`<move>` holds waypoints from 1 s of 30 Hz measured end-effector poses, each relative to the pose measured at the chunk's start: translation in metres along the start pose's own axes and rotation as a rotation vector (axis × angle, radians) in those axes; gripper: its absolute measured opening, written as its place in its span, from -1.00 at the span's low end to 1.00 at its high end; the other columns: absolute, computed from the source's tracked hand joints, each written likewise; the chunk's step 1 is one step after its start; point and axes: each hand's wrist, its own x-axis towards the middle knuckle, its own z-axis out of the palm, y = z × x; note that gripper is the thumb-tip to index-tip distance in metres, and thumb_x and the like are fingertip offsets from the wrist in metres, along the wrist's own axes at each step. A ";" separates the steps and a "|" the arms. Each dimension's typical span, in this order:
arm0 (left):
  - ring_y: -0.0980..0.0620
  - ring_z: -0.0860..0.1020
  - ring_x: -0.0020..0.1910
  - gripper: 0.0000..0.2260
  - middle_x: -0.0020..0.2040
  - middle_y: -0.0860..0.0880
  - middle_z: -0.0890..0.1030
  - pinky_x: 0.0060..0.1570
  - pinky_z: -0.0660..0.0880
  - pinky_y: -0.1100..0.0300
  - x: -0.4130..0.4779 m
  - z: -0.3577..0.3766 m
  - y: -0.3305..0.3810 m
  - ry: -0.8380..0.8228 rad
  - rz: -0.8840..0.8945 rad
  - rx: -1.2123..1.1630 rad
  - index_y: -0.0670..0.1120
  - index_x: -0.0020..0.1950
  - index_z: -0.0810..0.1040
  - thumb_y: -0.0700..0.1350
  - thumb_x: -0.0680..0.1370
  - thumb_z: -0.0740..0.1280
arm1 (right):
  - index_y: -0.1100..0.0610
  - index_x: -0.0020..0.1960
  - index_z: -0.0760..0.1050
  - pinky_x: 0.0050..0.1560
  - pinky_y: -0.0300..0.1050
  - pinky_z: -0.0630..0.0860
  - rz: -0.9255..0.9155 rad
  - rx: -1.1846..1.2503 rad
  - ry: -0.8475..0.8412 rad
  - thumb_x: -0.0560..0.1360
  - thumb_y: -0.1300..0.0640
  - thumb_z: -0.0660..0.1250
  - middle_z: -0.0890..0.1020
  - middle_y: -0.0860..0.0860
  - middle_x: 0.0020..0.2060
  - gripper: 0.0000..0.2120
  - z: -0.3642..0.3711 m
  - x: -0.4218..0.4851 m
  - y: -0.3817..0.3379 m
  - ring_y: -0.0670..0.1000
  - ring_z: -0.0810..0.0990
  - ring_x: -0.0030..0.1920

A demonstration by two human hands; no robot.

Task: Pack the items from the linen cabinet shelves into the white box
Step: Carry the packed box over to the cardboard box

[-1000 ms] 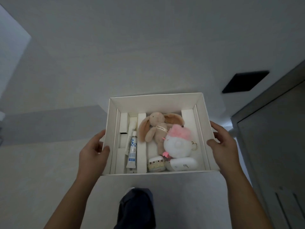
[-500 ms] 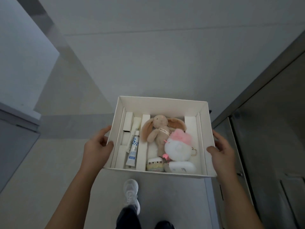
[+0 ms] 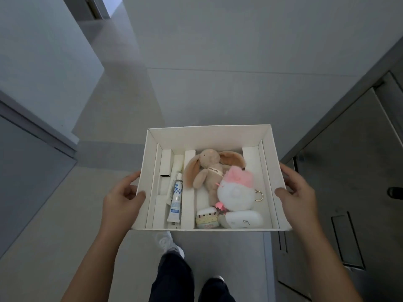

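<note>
I carry the white box (image 3: 209, 132) level in front of me above the floor. My left hand (image 3: 122, 197) grips its left wall and my right hand (image 3: 296, 192) grips its right wall. Inside, a beige plush bunny (image 3: 207, 171) lies in the wide middle section. A white and pink round plush (image 3: 236, 190) with a gold key ring rests over the bunny's lower body. A small cat-faced tin (image 3: 206, 217) and a white oval case (image 3: 243, 219) sit at the near edge. A white and blue tube (image 3: 175, 201) lies in a narrow left slot beside a slim white carton (image 3: 165, 162).
Light tiled floor (image 3: 218, 94) stretches ahead. A grey wall panel (image 3: 28, 162) stands at my left and a grey door or cabinet front (image 3: 349, 171) at my right. My dark trouser legs and a white shoe (image 3: 168, 243) show below the box.
The view has tilted down from the ceiling and wall to the floor. The box stays in both hands with its contents unmoved. My feet have come into view.
</note>
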 end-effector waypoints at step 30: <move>0.25 0.43 -0.48 -0.58 -0.30 -0.01 0.57 -0.36 0.42 0.31 0.125 -0.294 -0.069 0.521 -0.283 -0.172 0.09 0.19 0.54 -0.33 0.45 0.30 | -0.08 0.14 0.47 -0.20 -0.41 0.48 -0.264 -0.208 -0.519 0.34 0.51 0.17 0.60 -0.20 -0.08 -0.42 0.366 0.026 -0.166 -0.31 0.56 -0.15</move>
